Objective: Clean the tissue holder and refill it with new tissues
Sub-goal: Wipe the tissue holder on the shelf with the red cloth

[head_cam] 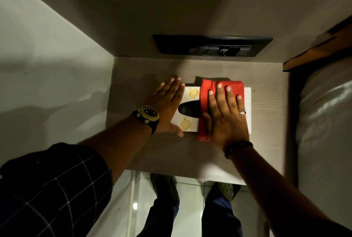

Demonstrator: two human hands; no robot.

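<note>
Tissue holder, a white box with a dark oval slot, lies flat on a small grey table beneath a dark switch panel. 2 yellowish stains show on its lid, 1 either side of the slot. It looks light, stiff and smooth, so likely to slide unless braced at its end. Left hand lies flat, fingers spread, steadying the left end. Right hand presses a folded red cloth on the lid with fingers extended, gripping nothing. A bed crowds the right side, a wall the left
</note>
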